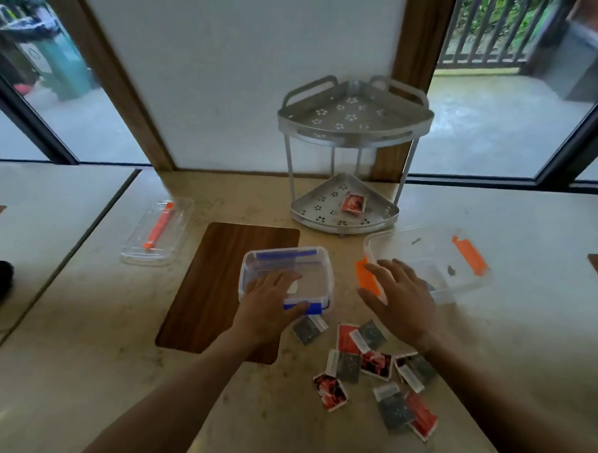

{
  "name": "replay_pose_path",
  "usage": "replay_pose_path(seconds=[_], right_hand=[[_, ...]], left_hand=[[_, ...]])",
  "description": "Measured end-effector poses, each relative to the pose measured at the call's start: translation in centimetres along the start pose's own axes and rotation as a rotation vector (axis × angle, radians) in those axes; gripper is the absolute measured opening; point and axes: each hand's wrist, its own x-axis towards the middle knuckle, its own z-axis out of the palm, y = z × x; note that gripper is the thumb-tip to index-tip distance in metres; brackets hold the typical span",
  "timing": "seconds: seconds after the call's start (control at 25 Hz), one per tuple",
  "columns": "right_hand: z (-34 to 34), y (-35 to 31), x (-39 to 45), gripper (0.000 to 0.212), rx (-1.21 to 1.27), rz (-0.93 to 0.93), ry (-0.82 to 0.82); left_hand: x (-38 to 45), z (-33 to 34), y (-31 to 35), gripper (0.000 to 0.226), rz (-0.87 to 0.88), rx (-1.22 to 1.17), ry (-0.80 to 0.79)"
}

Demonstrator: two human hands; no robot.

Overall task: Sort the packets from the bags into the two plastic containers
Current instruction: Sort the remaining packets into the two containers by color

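the left hand (274, 299) was laid flat on the blue-clipped container (286, 277), fingers spread over its lid and the thumb hooked by the near blue clip; nothing was gripped. this container was set partly on a wooden mat (219, 284) and partly on the table (80, 336). the right hand (399, 294) was held wide, fingers splayed, over the near left corner of the orange-clipped container (433, 259); whether it touched the rim could not be told. that container was seen lidless, right of the blue one and well apart from it. a matching clear lid (158, 232) with an orange clip was left far off to the left on the table. a scatter of packets (373, 366), red ones and grey ones, was spread on the table near the body, just below both containers and between the forearms. one grey packet (308, 329) was lying just beside the blue clip. a metal two-tier corner rack (353, 126) was placed behind the containers, and a single red packet (353, 204) was seen on its lower shelf.
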Motion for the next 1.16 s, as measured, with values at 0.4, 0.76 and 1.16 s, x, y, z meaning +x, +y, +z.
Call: replay_pose_path(seconds=[0.4, 0.76, 1.16], right_hand=[[-0.3, 0.0, 7.4, 0.047, -0.051, 0.125, 0.09], [0.1, -0.1, 18.2, 0.03, -0.072, 0.086, 0.147], [4.4, 2.6, 26.8, 0.037, -0.272, 0.018, -0.029]], left_hand=[[12.8, -0.4, -3.4, 0.041, 0.157, -0.005, -0.081], [23.7, 2.1, -4.3, 0.025, 0.274, 0.038, -0.002], [31.4, 8.1, -4.2, 0.024, 0.393, 0.148, -0.097]])
